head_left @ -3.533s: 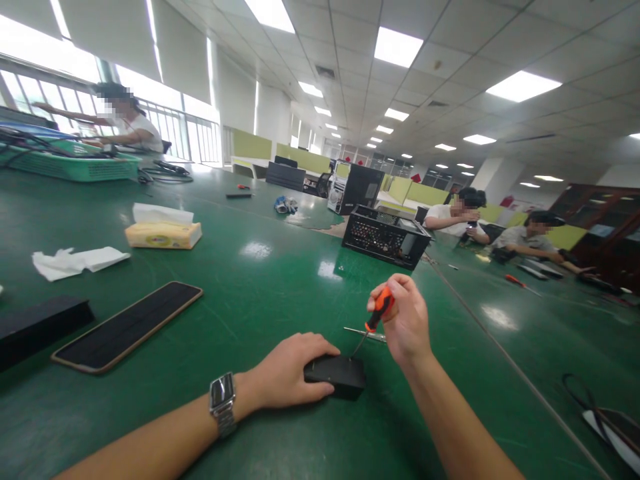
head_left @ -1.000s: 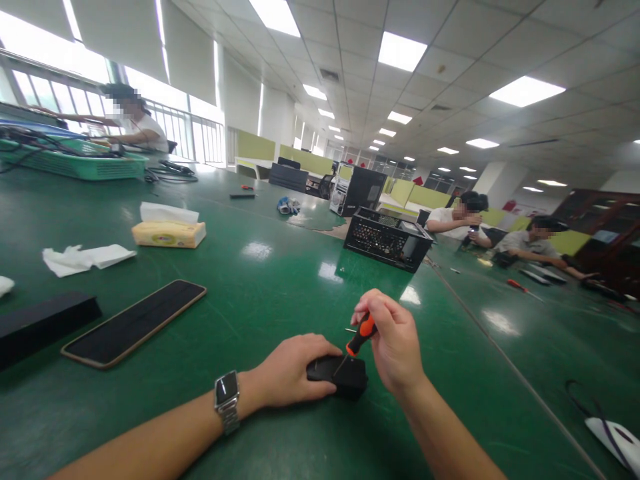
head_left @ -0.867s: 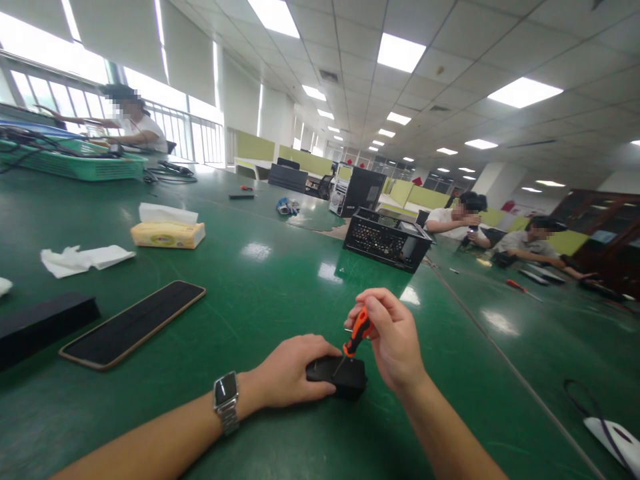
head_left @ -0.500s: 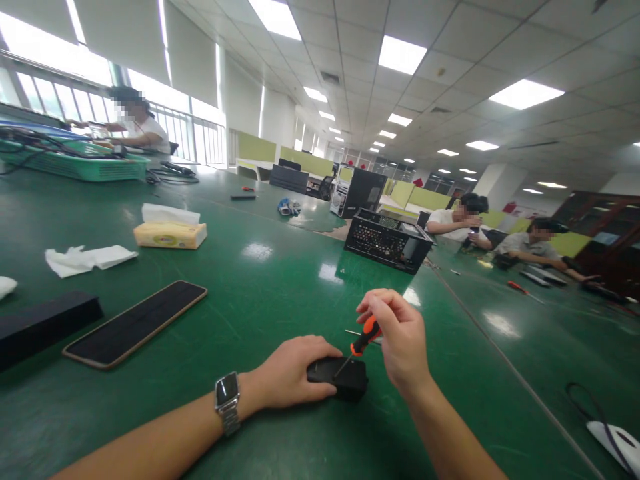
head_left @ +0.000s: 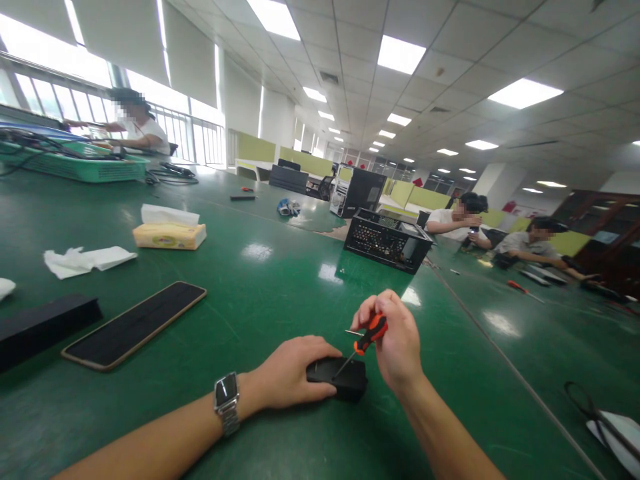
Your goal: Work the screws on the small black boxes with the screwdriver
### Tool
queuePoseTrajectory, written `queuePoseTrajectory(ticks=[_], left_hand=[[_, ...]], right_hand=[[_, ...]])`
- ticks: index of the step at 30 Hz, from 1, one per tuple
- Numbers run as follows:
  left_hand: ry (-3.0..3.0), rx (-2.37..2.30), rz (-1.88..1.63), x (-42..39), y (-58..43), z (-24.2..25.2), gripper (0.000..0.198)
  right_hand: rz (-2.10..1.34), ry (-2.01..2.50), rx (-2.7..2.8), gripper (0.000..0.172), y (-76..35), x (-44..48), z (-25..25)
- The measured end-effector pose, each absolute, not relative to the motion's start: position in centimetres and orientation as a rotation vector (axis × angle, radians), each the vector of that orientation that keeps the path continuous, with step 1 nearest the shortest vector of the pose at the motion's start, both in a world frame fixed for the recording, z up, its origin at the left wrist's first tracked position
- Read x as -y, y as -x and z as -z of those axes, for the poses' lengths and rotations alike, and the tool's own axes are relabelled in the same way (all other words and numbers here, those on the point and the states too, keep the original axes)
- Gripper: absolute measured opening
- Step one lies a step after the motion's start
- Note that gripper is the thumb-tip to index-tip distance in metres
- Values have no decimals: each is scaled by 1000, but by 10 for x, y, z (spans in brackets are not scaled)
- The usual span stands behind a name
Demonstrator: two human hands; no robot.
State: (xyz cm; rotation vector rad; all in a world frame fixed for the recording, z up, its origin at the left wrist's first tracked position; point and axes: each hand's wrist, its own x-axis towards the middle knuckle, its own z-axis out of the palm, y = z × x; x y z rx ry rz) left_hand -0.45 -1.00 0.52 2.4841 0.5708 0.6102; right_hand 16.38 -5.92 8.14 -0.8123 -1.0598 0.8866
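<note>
- Head view, lower centre of the frame: one black box, oblong, lying on the green surface.
- Left hand, lower centre: laid over the left end of the black box, thumb along the near side, the other fingers reaching over the far side; holding, narrow around it.
- Right hand, right of centre: fingers closed around the handle of one orange-and-black screwdriver.
- Screwdriver: tilted, shaft running down and left, tip at the top face of the black box; whether it sits in a screw is too small to tell.
- Thin metal rod, just left of the right hand's fingers; partly hidden behind them.
- Wristwatch, metal band, on the left wrist.
- Phone, dark screen upward, left of the frame; dark block near it at the left edge.
- Tissue pack, yellow, and loose tissue, left.
- Green basket with cables, upper left; one person behind.
- Black computer case, right of upper centre, open frame; upright tower behind it.
- Second screwdriver, orange handle, right; two people at work beyond.
</note>
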Motion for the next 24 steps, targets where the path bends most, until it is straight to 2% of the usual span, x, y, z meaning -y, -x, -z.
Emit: queuePoseTrajectory(ticks=[4, 10, 13, 16, 20, 24], left_hand=[[-2479, -566, -605, 11, 5, -7, 43], [-2487, -558, -601, 12, 5, -10, 43], [-2492, -562, -596, 11, 5, -9, 44], [-2497, -574, -596, 10, 5, -8, 45], [-2500, -579, -583, 10, 5, -7, 44], [-2507, -586, -578, 11, 5, -8, 44]], right_hand=[[-738, 836, 1108, 33, -163, 60, -77], [-815, 843, 1036, 27, -159, 64, -80], [-869, 819, 1030, 31, -159, 65, -82], [-761, 874, 1109, 32, -161, 66, -82], [-584, 969, 1231, 29, -164, 67, -81], [-699, 954, 1141, 20, -163, 66, -81]])
